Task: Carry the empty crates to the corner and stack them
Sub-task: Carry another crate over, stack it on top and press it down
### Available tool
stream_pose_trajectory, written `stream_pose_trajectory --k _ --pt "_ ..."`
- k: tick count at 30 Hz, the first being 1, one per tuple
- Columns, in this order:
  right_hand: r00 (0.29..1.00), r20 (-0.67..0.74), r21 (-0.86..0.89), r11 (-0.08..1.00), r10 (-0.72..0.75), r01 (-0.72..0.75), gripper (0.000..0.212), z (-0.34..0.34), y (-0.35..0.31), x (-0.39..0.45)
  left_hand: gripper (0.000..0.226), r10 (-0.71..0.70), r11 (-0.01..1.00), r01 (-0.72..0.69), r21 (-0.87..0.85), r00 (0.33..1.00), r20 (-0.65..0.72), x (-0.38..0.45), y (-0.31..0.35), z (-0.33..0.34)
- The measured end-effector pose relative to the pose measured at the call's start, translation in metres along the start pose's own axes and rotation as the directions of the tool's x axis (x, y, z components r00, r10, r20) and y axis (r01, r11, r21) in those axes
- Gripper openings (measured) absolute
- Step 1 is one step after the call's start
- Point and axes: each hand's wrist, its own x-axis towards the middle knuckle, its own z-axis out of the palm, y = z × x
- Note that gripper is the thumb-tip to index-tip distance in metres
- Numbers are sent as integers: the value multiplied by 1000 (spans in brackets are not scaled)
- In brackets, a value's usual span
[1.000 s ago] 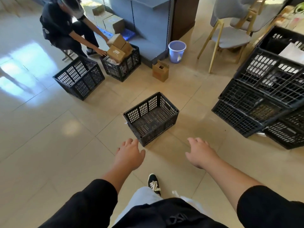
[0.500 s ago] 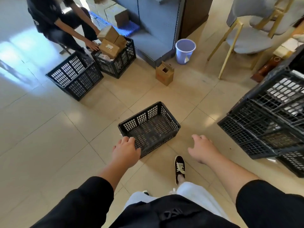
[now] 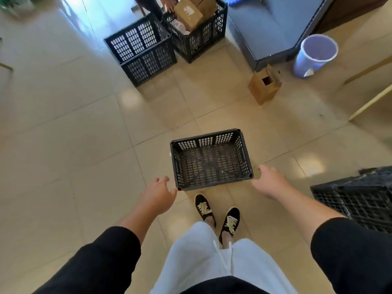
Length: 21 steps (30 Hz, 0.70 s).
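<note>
Empty black crate [image 3: 211,159] sits on floor at 12 o'clock, long axis left-right; left hand [image 3: 159,195] and right hand [image 3: 268,183], both spread and holding nothing, flank its near corners, about equally near.

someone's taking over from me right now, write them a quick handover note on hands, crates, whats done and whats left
Left hand: open, empty, beside the near left corner of the empty crate, not gripping.
Right hand: open, empty, at the near right corner, not gripping.
The crate sits on the floor just ahead of the shoes. A second empty crate stands farther off, next to a crate holding boxes. The stacked crates are at the right.
Done: nothing lifted in this view. Left: grip the near crate, carry it to the stack, then fetch the far one.
</note>
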Motion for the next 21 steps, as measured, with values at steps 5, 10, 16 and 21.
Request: stream_pose_trajectory --k 5,10,16,21 --pt "998 6 78 995 58 -58 64 -4 -31 60 61 -54 995 59 -78 996 66 65 -7 0" --pt "996 13 98 992 83 -84 57 -2 -43 122 60 -84 984 101 -148 989 118 131 -10 11" --pt "984 -19 119 977 179 -175 56 11 -26 202 56 -155 956 193 -221 972 176 206 -21 48" --pt "981 -19 158 969 193 -188 53 44 -5 283 52 -222 917 281 -285 950 222 273 -22 100"
